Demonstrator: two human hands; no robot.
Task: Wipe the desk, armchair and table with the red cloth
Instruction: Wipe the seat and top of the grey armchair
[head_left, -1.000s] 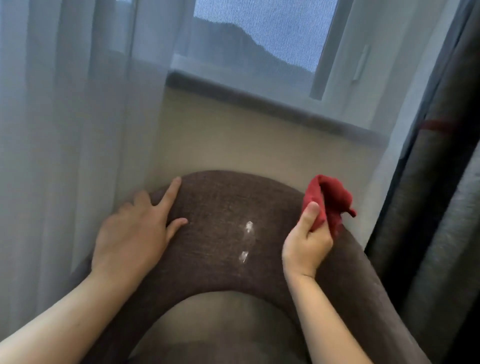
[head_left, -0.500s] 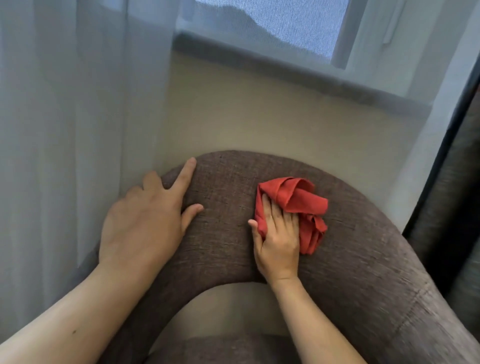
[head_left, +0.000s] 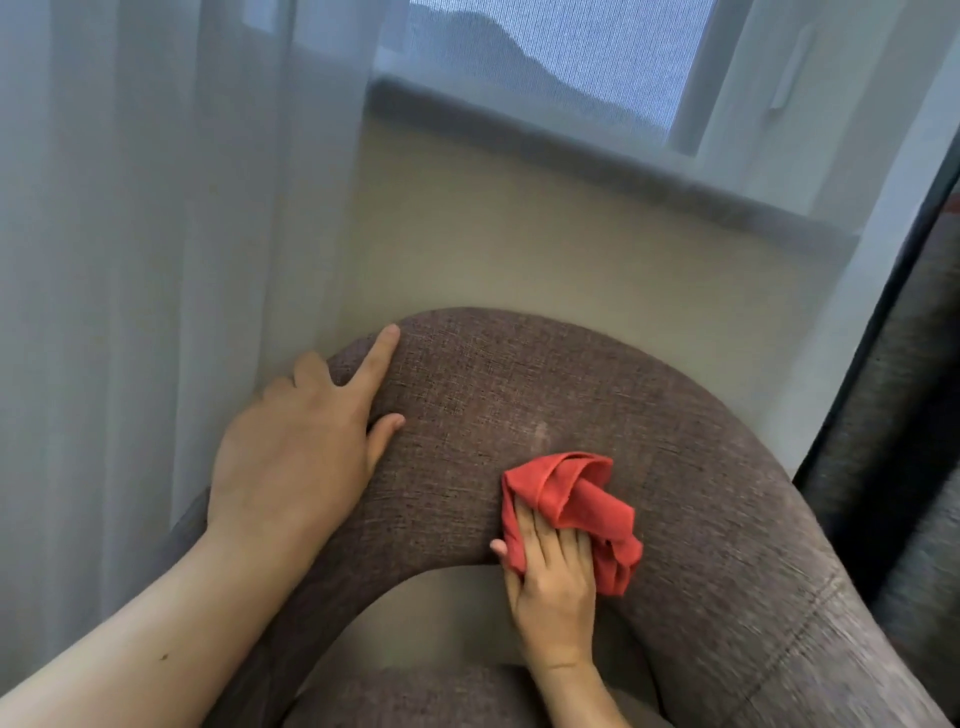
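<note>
The brown fabric armchair (head_left: 675, 467) shows its curved backrest top across the lower middle of the view. My right hand (head_left: 553, 582) presses the crumpled red cloth (head_left: 576, 499) flat against the backrest near its inner edge. A faint pale smear (head_left: 543, 431) lies on the fabric just above the cloth. My left hand (head_left: 301, 447) rests flat on the left part of the backrest, fingers spread, holding nothing. The desk and table are out of view.
A sheer white curtain (head_left: 130, 234) hangs at the left, touching the chair. A beige wall (head_left: 519, 249) and a grey window sill (head_left: 597, 150) stand behind it. A dark curtain (head_left: 904, 389) hangs at the right.
My right hand came down from the air onto the backrest over the white spots, then slid the cloth toward me and to the right. The spots are now a faint smear. My left hand stayed put.
</note>
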